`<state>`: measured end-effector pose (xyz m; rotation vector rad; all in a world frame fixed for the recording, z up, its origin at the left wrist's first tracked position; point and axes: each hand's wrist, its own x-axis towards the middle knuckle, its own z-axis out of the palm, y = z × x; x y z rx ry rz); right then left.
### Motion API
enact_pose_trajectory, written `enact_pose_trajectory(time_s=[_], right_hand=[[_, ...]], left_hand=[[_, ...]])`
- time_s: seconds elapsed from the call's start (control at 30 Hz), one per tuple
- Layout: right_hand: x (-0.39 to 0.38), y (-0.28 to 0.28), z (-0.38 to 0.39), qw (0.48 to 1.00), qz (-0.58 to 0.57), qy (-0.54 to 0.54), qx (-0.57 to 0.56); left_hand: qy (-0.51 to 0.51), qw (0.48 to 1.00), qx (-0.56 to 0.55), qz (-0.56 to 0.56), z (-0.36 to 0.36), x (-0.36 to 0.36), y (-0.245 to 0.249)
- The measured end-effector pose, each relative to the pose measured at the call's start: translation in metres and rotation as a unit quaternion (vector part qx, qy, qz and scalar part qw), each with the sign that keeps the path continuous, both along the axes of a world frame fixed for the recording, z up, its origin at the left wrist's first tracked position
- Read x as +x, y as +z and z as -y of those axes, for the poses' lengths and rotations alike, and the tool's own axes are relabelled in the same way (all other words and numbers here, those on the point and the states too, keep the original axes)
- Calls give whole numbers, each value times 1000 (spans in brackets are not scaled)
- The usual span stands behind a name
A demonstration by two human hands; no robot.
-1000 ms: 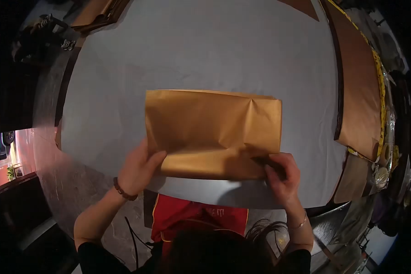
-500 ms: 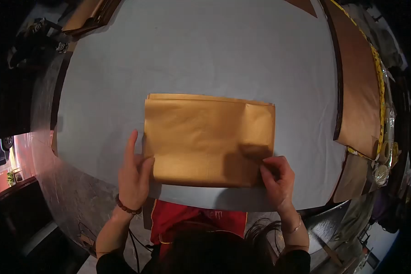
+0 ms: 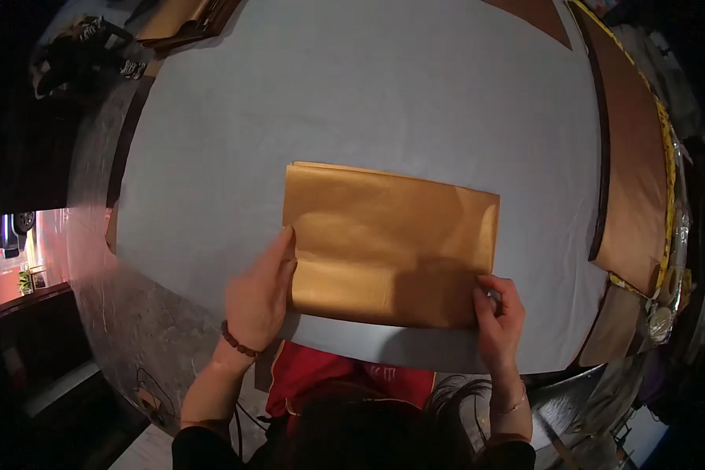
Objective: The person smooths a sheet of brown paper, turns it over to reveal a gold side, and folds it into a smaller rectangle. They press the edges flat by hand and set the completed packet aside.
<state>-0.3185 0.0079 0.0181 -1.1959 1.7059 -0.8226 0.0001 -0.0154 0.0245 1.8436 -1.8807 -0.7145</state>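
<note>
A folded sheet of golden-brown paper, several layers thick along its top edge, lies slightly tilted on a grey sheet. My left hand, a little blurred, has its fingers stretched out against the paper's left edge. At the lower right corner, my right hand pinches the paper's edge between thumb and curled fingers. Shadow from the right hand falls across the paper's lower right part.
Brown sheets with a yellow-edged border lie along the right side. Tape rolls sit near the right edge. More folded brown material rests at the upper left. A red apron shows below the near edge.
My left hand has come in to the paper's left edge, its raised finger now lowered against it. The right hand stays at the lower right corner. The whole view has shifted somewhat.
</note>
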Motion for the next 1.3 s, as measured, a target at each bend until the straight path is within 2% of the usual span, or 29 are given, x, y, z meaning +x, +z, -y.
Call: enact_pose_trajectory(time_s=[0.27,0.37,0.47,0.53,0.67,0.73,0.8,0.87,0.93,0.97,1.03,1.17,1.23,1.27,1.3], right_hand=[[2,-2,0,999,33,-32,-1],[0,-4,-2,1000,-7,-21,0],[-2,-7,-3,998,39,-41,-6],[-3,-12,-4,999,4,-42,-25],[-3,-11,-2,999,-18,-30,-23],[-2,-8,-1,999,-19,-30,-7],[-6,-12,-3,999,-30,-25,0],[-5,-13,-2,999,-42,-20,7],[-3,-10,-1,1000,-6,-28,-10],[-3,-10,-2,1000,-5,-26,-9],[-3,-9,-2,999,5,-36,4],[-8,-13,-3,999,4,-33,20],[-11,-17,-4,1000,4,-29,1],[-11,-16,-4,1000,4,-25,6],[-9,-15,-3,1000,6,-29,-2]], left_hand=[[-10,997,-34,62,2,-3,-6],[-12,997,-59,58,4,-5,-6],[-6,996,-66,64,2,-10,-10],[-7,993,-91,76,2,-9,-12],[-11,993,-71,93,2,-8,-11],[-4,995,-61,74,3,-8,-1],[50,998,28,-30,2,-7,12],[64,996,42,-47,-5,0,14],[77,990,65,-96,-13,3,15],[79,990,66,-95,-16,5,14],[9,999,11,-48,-21,7,11],[19,998,-2,-54,-23,2,15],[51,991,-14,-123,-29,-1,11],[56,991,-10,-123,-31,-2,11],[41,997,-33,-62,-31,-3,11]])
